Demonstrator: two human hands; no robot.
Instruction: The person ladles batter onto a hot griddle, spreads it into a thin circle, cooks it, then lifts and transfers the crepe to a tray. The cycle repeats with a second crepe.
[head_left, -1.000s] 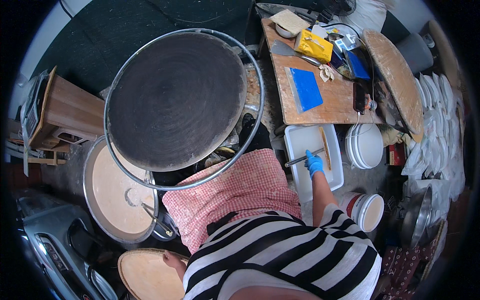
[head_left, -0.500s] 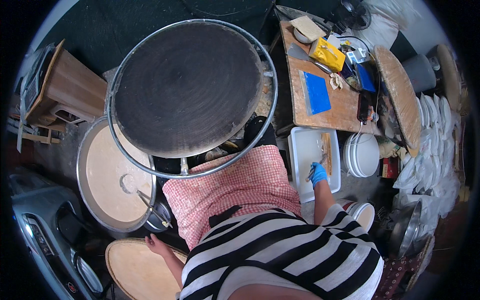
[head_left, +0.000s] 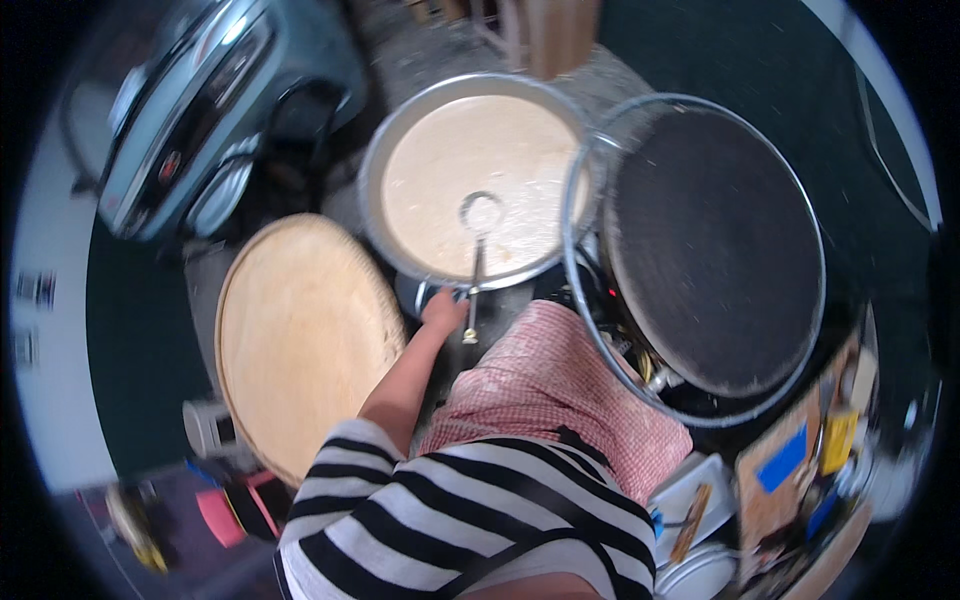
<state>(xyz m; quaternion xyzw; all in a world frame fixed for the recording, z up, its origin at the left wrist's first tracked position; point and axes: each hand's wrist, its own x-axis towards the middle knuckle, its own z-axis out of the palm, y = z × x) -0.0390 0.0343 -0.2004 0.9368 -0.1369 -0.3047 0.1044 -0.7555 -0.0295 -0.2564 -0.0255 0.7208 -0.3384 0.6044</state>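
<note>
My left hand (head_left: 443, 310) reaches toward the near rim of a wide metal basin (head_left: 372, 190). Its fingers look spread, slightly blurred, close beside the ladle's handle but with no grip on it that I can see. The ladle (head_left: 475, 270) rests across the basin's rim, its round bowl in pale, creamy batter (head_left: 430, 165). Far to the lower right, only a small part of my blue-gloved right hand (head_left: 657, 521) shows past my striped sleeve, over a white rectangular tub (head_left: 716, 478). A wooden piece (head_left: 692, 522) lies in the tub; the right fingers are hidden.
A large black round griddle (head_left: 712, 250) inside a metal ring (head_left: 822, 270) stands right of the basin. A round woven tray (head_left: 300, 340) lies at the left. Behind it is a blue-grey machine (head_left: 215, 100). A wooden table (head_left: 770, 515) holds a blue scraper (head_left: 782, 460).
My view has swung left, so the basin is now central and the griddle to the right. My left hand has moved forward from the woven tray to the basin's rim by the ladle.
</note>
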